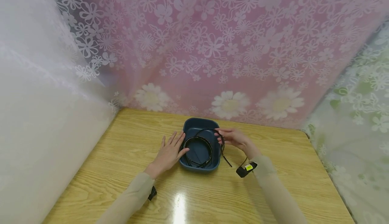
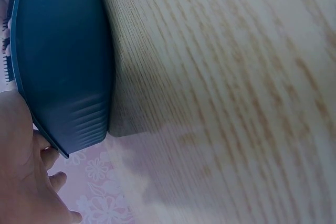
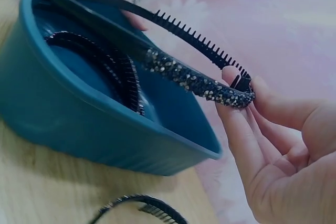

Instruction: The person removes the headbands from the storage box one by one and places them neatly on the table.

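A dark blue plastic bin [image 1: 200,170] stands on the wooden table. Against its left rim rests my left hand [image 1: 168,154], fingers extended and thumb reaching over the edge. My right hand [image 1: 235,139] pinches a black headband [image 3: 197,87] between thumb and fingers. This headband has a sparkly beaded outer band and comb teeth inside, and it hangs tilted over the bin's right side with its tips inside. More black headbands [image 1: 210,148] lie in the bin; their exact number is unclear. Another black headband [image 3: 142,199] is on the table, right of the bin.
The wood-grain table [image 1: 146,183] extends on both sides of the bin. A pink floral curtain [image 1: 194,48] hangs along the back edge, with pale sheets [image 1: 45,99] at the left and right. Each wrist wears a small black camera [image 1: 246,170].
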The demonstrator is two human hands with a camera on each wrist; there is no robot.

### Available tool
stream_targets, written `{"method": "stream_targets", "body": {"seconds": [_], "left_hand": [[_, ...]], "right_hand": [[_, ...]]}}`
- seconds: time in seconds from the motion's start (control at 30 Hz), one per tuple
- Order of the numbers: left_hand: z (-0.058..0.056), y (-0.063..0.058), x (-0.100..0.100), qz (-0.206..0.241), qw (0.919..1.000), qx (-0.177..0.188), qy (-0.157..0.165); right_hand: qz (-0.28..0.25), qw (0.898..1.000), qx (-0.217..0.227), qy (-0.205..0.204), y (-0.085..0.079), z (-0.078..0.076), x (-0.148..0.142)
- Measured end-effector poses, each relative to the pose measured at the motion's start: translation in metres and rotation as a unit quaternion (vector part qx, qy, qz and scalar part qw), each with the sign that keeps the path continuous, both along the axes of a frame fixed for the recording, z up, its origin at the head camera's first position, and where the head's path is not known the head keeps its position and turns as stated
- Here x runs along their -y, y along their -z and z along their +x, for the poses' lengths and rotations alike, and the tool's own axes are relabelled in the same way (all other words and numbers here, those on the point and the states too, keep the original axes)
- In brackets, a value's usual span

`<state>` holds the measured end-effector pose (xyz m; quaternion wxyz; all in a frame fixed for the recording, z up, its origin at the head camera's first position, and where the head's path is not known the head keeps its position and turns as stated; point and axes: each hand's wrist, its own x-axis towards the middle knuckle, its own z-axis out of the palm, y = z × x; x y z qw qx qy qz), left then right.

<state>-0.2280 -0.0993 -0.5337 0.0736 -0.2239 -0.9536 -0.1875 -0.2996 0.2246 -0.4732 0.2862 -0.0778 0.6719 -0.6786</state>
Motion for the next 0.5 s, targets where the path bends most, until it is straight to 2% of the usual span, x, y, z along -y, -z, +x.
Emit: {"method": "stream_targets", "body": {"seconds": [0.17,0.5], "left_hand": [[0.002,-0.005,0.000,-0.002,0.9999,0.011,-0.001],[0.001,-0.003,0.000,-0.003,1.0000,0.008,0.005]], "right_hand": [[-0.022,1.000,-0.003,0.016,-0.008,0.001,-0.015],[-0.053,0.998,-0.003,0.041,-0.022,0.007,-0.048]]}}
